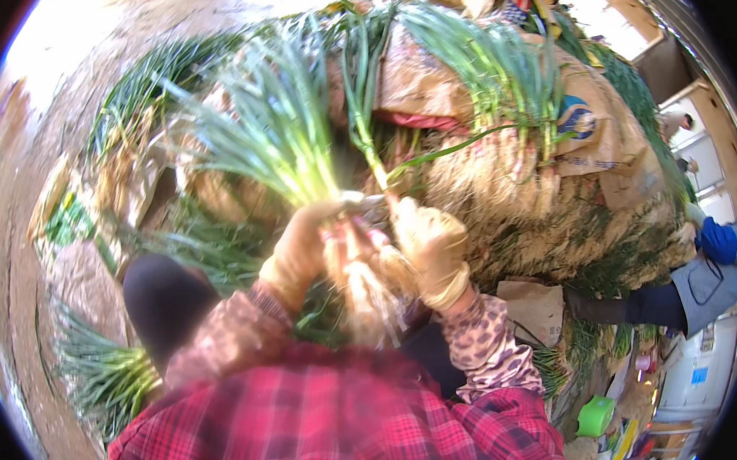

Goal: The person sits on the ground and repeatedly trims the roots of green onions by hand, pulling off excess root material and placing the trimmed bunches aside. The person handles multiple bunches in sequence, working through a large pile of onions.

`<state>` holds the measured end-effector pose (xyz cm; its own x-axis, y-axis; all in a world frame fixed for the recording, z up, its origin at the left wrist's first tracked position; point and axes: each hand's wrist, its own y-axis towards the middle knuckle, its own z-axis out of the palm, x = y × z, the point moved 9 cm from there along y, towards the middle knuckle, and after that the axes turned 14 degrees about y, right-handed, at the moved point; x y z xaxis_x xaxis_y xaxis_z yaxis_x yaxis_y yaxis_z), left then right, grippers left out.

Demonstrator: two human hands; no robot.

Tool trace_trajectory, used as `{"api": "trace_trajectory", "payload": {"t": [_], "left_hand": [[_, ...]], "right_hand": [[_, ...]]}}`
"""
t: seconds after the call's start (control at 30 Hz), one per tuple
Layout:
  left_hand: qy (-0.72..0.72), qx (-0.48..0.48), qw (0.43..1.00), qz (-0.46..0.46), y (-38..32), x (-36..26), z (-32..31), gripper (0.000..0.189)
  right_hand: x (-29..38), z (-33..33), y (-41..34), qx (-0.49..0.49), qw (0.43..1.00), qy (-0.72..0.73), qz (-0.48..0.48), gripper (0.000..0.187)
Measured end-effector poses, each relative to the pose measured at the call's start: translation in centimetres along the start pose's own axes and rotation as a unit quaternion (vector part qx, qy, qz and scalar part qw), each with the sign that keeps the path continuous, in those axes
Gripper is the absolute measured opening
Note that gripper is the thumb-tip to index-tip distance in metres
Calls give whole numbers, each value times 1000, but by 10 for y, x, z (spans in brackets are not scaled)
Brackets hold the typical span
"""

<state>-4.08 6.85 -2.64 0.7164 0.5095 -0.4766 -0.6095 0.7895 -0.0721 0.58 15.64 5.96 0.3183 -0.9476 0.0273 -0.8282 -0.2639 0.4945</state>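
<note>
My left hand [305, 241], in a pale yellow glove, grips a bunch of green onions [292, 152] near the roots. Its leaves fan out away from me, and its pale roots [366, 288] hang between my wrists. Right beside it, my right hand [432, 245], in a similar glove, is closed around the lower end of a green onion stalk [369, 146]. That stalk stands apart from the bunch, leaves pointing away. My right fingertips are hidden behind the glove's knuckles. Motion blurs the bunch somewhat.
More green onions [492, 74] lie ahead on brown sacks [606, 143], above a mass of roots [468, 191]. Another bundle [106, 370] rests at left by my knee [165, 302]. A co-worker's leg [630, 306] extends in from the right, near a green plastic object [595, 416].
</note>
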Motion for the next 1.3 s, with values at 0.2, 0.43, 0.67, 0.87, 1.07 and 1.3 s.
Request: {"api": "trace_trajectory", "payload": {"t": [0.2,0.43,0.67,0.87,1.07,1.3], "left_hand": [[-30,15,999,-21,8,13,-21,30],[-62,27,997,-40,2,17,-18,21],[15,-81,995,-54,-13,2,-32,18],[-59,91,994,-30,-11,0,13,20],[-102,97,989,-39,-15,14,21,25],[79,-114,988,-67,-12,27,-27,28]], "right_hand": [[-25,9,-27,-14,917,388,96,18],[-32,17,26,-50,878,461,115,33],[-10,-23,16,16,938,347,-12,11],[-69,48,-11,172,731,509,420,20],[-22,107,51,20,453,814,363,31],[-1,90,67,103,995,9,-16,11]]}}
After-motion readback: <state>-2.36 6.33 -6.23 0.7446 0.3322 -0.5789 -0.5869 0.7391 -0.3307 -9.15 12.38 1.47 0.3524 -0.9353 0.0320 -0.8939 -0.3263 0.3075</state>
